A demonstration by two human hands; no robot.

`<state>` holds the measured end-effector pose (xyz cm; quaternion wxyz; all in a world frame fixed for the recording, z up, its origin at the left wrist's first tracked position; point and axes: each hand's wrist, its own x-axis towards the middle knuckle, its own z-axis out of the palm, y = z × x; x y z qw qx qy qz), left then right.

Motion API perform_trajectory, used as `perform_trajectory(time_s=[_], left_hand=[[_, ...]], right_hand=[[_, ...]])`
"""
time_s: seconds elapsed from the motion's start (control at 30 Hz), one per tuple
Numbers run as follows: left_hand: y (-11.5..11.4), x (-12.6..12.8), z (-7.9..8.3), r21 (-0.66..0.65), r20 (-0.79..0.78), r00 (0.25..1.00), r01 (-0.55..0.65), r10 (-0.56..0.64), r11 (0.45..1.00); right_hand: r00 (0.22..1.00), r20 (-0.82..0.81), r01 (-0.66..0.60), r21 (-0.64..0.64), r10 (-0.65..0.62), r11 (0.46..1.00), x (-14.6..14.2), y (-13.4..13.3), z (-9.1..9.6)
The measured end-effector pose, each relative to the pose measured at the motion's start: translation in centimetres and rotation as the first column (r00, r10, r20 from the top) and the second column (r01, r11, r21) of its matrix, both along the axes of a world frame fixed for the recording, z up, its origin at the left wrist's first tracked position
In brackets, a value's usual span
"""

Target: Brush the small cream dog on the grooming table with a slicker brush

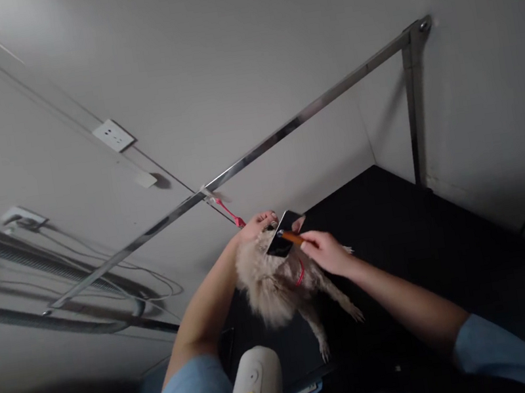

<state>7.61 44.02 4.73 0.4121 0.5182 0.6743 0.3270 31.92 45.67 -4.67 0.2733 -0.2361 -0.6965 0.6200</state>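
A small fluffy cream dog (277,287) stands on a black table (397,228), wearing a red collar tied by a red leash (230,213) to a metal bar. My left hand (258,225) rests on top of the dog's head, fingers curled over the fur. My right hand (324,252) grips the orange handle of a black slicker brush (284,234), whose flat head lies against the dog's head and neck.
A metal grooming arm (308,109) spans the table, with its post at the far right. A white dryer nozzle (253,390) with a lit yellow button sits low in front. Hoses (28,260), cables and a wall socket (113,135) are on the left wall.
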Motion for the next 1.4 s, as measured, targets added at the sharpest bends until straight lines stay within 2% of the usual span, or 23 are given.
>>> perform_trajectory(time_s=[0.03, 0.1, 0.13, 0.17, 0.2, 0.3, 0.37, 0.43, 0.47, 0.6, 0.63, 0.73, 0.77, 0.9, 0.93, 1.0, 1.07, 1.1, 1.17, 1.23, 1.3, 1.37, 1.4], left_hand=[[0.0, 0.0, 0.0, 0.012, -0.003, 1.000, 0.004, -0.004, 1.000], [-0.1, 0.1, 0.2, 0.027, -0.009, 1.000, 0.018, -0.017, 0.999], [-0.1, 0.2, 0.2, 0.030, -0.010, 1.000, 0.024, -0.024, 0.999], [-0.3, 0.3, 0.3, 0.033, -0.009, 1.000, 0.029, -0.028, 0.999], [-0.4, 0.4, 0.4, 0.034, -0.006, 1.000, 0.030, -0.030, 0.999], [-0.8, 0.6, 0.6, 0.035, 0.004, 1.000, 0.025, -0.025, 0.999], [-1.1, 0.7, 0.7, 0.032, -0.002, 0.999, 0.055, -0.055, 0.998], [-1.3, 0.8, 0.7, 0.038, -0.008, 0.996, 0.092, -0.092, 0.995], [-1.5, 0.8, 0.8, 0.045, -0.006, 0.995, 0.100, -0.100, 0.994], [-1.9, 0.7, 0.6, 0.049, 0.011, 0.997, 0.076, -0.076, 0.996], [-1.9, 0.7, 0.6, 0.046, 0.011, 0.997, 0.075, -0.076, 0.996], [-1.8, 0.6, 0.4, 0.048, 0.017, 0.996, 0.087, -0.088, 0.995], [-1.8, 0.6, 0.4, 0.054, 0.026, 0.996, 0.083, -0.084, 0.995], [-1.7, 0.2, -0.1, 0.079, 0.093, 0.995, 0.020, -0.027, 0.997], [-1.7, 0.0, -0.2, 0.082, 0.105, 0.994, 0.010, -0.019, 0.997], [-1.7, -0.5, -0.6, 0.095, 0.124, 0.992, -0.005, -0.007, 0.995], [-1.8, -1.0, -0.9, 0.112, 0.143, 0.990, -0.031, 0.015, 0.993], [-1.8, -1.2, -1.1, 0.125, 0.157, 0.987, -0.049, 0.029, 0.991], [-1.8, -1.5, -1.4, 0.159, 0.185, 0.981, -0.091, 0.061, 0.983], [-1.7, -1.6, -1.5, 0.183, 0.199, 0.976, -0.122, 0.085, 0.976], [-1.6, -1.7, -1.6, 0.181, 0.203, 0.974, -0.134, 0.097, 0.974], [-1.5, -1.7, -1.7, 0.170, 0.204, 0.973, -0.144, 0.108, 0.975], [-1.4, -1.7, -1.7, 0.170, 0.207, 0.972, -0.152, 0.116, 0.974]], right_hand=[[0.993, -0.010, -0.120, -0.175, 0.121, 0.977, -0.6, -0.9, -0.6], [0.931, -0.038, -0.342, -0.445, 0.364, 0.828, -1.4, -2.5, -1.6], [0.894, -0.081, -0.415, -0.518, 0.440, 0.748, -1.7, -3.0, -1.9], [0.876, -0.139, -0.456, -0.552, 0.462, 0.698, -1.8, -3.2, -1.9], [0.874, -0.200, -0.472, -0.564, 0.442, 0.678, -1.9, -3.3, -1.9], [0.894, -0.291, -0.447, -0.598, 0.339, 0.665, -2.0, -2.6, -1.7], [0.865, -0.236, -0.484, -0.628, 0.443, 0.610, -2.2, -2.2, -1.9], [0.773, -0.211, -0.571, -0.641, 0.598, 0.512, -2.3, -2.1, -2.2], [0.749, -0.231, -0.601, -0.634, 0.621, 0.488, -2.4, -2.1, -2.3], [0.805, -0.351, -0.585, -0.606, 0.478, 0.539, -2.8, -2.2, -2.7], [0.803, -0.331, -0.581, -0.620, 0.495, 0.528, -2.9, -2.2, -2.7], [0.716, -0.267, -0.628, -0.649, 0.645, 0.429, -2.9, -2.1, -2.8], [0.711, -0.283, -0.639, -0.643, 0.644, 0.422, -2.9, -2.0, -2.8], [0.801, -0.329, -0.579, -0.638, 0.500, 0.508, -3.1, -2.1, -3.0], [0.795, -0.293, -0.572, -0.653, 0.532, 0.496, -3.1, -2.3, -3.2], [0.720, -0.227, -0.602, -0.675, 0.655, 0.427, -3.1, -2.8, -3.5], [0.674, -0.247, -0.642, -0.662, 0.697, 0.386, -3.1, -3.2, -3.6], [0.690, -0.278, -0.648, -0.648, 0.668, 0.400, -3.1, -3.4, -3.6], [0.762, -0.291, -0.602, -0.647, 0.579, 0.468, -3.3, -3.8, -3.7], [0.797, -0.195, -0.526, -0.690, 0.572, 0.497, -3.4, -4.4, -4.2], [0.735, -0.089, -0.505, -0.734, 0.673, 0.454, -3.3, -5.0, -4.7], [0.675, -0.099, -0.545, -0.735, 0.731, 0.404, -3.3, -5.5, -5.0], [0.688, -0.135, -0.563, -0.719, 0.713, 0.408, -3.4, -5.7, -5.0]])
